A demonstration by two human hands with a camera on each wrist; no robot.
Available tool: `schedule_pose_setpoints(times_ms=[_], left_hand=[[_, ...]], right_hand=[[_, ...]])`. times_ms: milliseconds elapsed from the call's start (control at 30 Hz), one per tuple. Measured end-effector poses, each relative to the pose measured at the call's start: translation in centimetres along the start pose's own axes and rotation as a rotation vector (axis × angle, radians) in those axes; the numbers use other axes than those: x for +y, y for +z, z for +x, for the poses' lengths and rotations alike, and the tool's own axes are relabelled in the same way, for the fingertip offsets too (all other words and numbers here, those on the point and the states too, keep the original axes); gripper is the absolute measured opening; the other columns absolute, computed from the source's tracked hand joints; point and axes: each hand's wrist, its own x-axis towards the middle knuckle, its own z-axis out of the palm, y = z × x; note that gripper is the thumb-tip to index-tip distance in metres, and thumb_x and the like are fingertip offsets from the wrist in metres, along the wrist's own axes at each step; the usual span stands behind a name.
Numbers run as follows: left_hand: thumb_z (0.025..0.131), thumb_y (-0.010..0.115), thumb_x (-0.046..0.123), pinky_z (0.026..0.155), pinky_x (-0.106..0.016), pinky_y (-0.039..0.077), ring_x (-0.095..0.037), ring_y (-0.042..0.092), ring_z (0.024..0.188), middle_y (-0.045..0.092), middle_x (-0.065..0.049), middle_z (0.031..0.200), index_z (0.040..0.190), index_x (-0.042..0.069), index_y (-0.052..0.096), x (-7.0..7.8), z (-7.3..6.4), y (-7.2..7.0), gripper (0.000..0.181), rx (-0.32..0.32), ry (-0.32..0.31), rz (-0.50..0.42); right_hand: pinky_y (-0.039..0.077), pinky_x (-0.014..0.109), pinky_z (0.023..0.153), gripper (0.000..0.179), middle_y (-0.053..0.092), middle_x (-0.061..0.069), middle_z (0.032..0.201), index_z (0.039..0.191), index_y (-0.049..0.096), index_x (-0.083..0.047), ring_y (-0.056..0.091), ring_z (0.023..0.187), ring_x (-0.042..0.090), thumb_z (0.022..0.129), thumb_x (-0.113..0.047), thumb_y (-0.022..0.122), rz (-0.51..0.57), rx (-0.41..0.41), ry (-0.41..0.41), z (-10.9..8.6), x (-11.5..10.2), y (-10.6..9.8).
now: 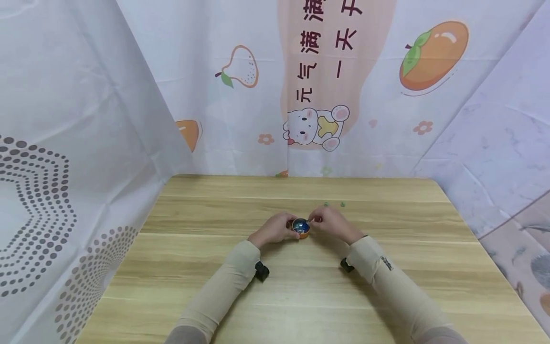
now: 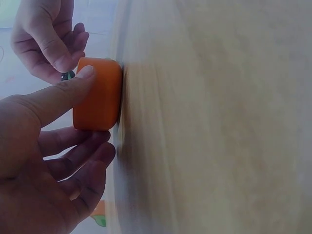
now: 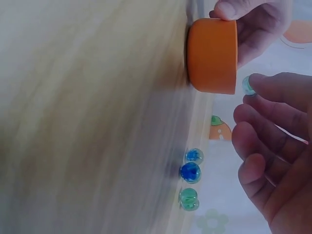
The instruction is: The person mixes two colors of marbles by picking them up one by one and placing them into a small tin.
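A small orange cup (image 1: 302,234) stands upright on the table, its dark, shiny inside showing a blue patch from above. My left hand (image 1: 275,230) holds it from the left, thumb on the near side and fingers round the far side (image 2: 90,105). Between thumb and fingertip, my right hand (image 1: 331,223) pinches a clear green marble (image 3: 247,85) right by the cup's rim. The other right-hand fingers are loosely curled. On the table beyond the right hand lie blue marbles (image 3: 190,172) and green marbles (image 3: 188,199).
The wood-grain table (image 1: 301,296) ends at a hanging white cloth (image 1: 240,157) with fruit and cartoon prints. More patterned cloth (image 1: 86,119) hangs along the left side. Two green marbles (image 1: 342,204) lie near the table's back edge.
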Motion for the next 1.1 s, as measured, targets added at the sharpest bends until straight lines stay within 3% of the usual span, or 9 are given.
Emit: schedule_pose_setpoints(times_ms=[767, 1100], left_hand=[[0.084, 0.077, 0.024, 0.089, -0.031, 0.049, -0.012, 0.060, 0.096, 0.068, -0.004, 0.111, 0.126, 0.005, 0.063, -0.18, 0.12, 0.21, 0.048, 0.000, 0.021, 0.034], [0.083, 0.079, 0.026, 0.092, -0.034, 0.049, -0.015, 0.061, 0.101, 0.068, -0.004, 0.113, 0.125, 0.007, 0.064, -0.22, 0.23, 0.18, 0.049, -0.001, 0.003, 0.005]], right_hand=[[0.048, 0.025, 0.064, 0.014, 0.069, 0.004, 0.083, 0.099, 0.074, -0.003, 0.057, 0.073, 0.010, 0.088, -0.010, 0.067, 0.005, -0.011, 0.026, -0.27, -0.34, 0.55], [0.049, 0.026, 0.066, 0.013, 0.070, 0.004, 0.086, 0.098, 0.074, -0.005, 0.059, 0.074, 0.011, 0.089, -0.012, 0.067, -0.014, -0.005, 0.033, -0.28, -0.13, 0.24]])
